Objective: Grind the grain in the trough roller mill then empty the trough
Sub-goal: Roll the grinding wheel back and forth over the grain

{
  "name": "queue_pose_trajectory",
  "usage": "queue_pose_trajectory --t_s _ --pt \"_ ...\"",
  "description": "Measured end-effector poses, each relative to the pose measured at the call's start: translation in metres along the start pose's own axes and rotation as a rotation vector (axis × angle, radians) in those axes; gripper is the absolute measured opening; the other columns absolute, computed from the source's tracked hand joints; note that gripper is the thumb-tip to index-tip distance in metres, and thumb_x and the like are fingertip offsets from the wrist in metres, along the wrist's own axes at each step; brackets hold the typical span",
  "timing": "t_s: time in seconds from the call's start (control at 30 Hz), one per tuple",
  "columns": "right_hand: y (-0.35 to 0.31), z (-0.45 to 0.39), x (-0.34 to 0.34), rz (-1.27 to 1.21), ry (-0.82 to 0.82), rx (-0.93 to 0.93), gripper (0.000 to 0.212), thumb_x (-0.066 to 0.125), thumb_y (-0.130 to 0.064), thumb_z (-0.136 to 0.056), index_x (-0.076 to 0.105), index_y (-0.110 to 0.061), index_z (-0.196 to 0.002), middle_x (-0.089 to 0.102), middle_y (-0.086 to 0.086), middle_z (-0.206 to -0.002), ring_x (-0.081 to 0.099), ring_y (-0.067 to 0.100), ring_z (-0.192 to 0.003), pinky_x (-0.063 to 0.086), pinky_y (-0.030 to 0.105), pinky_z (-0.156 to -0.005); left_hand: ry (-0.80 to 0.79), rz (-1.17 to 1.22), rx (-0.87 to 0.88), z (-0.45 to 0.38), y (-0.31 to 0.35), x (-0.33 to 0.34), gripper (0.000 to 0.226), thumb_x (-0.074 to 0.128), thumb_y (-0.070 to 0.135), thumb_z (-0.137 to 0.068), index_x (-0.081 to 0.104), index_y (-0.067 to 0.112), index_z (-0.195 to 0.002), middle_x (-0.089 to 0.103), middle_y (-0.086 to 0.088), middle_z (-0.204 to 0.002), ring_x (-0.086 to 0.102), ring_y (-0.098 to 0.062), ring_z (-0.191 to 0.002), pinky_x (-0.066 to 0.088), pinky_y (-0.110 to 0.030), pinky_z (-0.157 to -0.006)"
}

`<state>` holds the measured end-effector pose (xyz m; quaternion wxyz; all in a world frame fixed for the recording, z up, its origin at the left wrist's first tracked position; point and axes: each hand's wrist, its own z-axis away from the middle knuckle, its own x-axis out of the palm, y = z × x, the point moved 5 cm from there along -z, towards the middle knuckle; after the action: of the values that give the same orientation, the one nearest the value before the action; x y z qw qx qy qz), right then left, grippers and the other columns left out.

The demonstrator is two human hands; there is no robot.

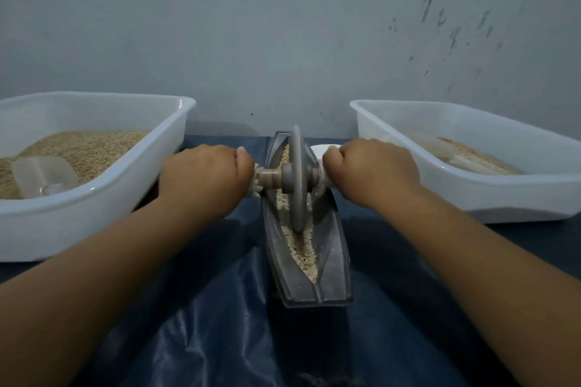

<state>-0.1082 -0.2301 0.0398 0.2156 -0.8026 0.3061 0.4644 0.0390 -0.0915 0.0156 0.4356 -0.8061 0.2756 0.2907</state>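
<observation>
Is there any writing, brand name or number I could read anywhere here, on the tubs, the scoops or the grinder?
None: no text shows on the grey boat-shaped trough, its grey disc wheel, the two white plastic tubs or the clear scoops. The dark marks on the wall are stains, not letters.

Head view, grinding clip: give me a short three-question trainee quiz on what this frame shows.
1. True or false: both hands grip the axle handles of the roller wheel, the left hand on one side and the right hand on the other.
2. Multiple choice: where does the grain being ground lie? A) in the trough under the wheel; B) on the blue sheet; C) in a bowl.
3. Short answer: which white tub holds a clear scoop lying on a fuller heap of grain, the left tub or the right tub?

Key: 1 true; 2 A; 3 the left tub.
</observation>
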Motion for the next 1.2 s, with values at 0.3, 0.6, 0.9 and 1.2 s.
queue_pose_trajectory --t_s 0.3,0.6,0.9,1.2 --pt "-0.001 -0.012 0.003 -0.035 -0.058 -0.055 0.045 0.027 -0.04 -0.085 0.05 -0.016 -0.055 0.057 0.003 -0.059 0.049 0.02 -0.056 0.026 0.029 -0.051 -0.091 0.01 0.028 -0.002 -0.002 0.01 0.057 0.059 0.025 -0.088 0.017 0.008 -0.122 0.055 -0.007 -0.1 0.045 -0.022 -0.073 0.046 -0.032 -0.06" --pt "0.015 0.043 -0.027 -0.093 -0.275 -0.038 0.05 0.024 -0.048 -0.098 0.048 -0.019 -0.066 0.052 -0.003 -0.064 0.048 0.012 -0.057 0.041 0.028 -0.054 0.182 0.159 0.26 0.035 -0.01 -0.048 0.066 0.08 0.013 -0.053 0.026 0.01 -0.09 0.026 -0.005 -0.058 0.042 -0.026 -0.042 0.045 -0.032 -0.039" --pt "-0.007 -0.024 0.006 -0.033 0.061 -0.039 0.047 0.027 -0.039 -0.091 0.046 -0.018 -0.053 0.053 0.005 -0.057 0.045 0.02 -0.053 0.026 0.028 -0.049 -0.09 0.119 -0.113 -0.016 -0.006 0.014 0.037 0.061 0.023 -0.087 0.041 0.011 -0.116 0.052 -0.005 -0.087 0.046 -0.02 -0.069 0.045 -0.033 -0.056" --pt "0.006 0.022 -0.012 -0.06 -0.254 -0.07 0.036 0.022 -0.038 -0.09 0.036 -0.022 -0.061 0.044 0.0 -0.066 0.039 0.017 -0.06 0.028 0.03 -0.052 -0.018 0.039 0.157 0.017 -0.002 -0.02 0.047 0.063 0.03 -0.082 0.022 0.016 -0.1 0.031 0.001 -0.072 0.042 -0.017 -0.063 0.038 -0.029 -0.053"
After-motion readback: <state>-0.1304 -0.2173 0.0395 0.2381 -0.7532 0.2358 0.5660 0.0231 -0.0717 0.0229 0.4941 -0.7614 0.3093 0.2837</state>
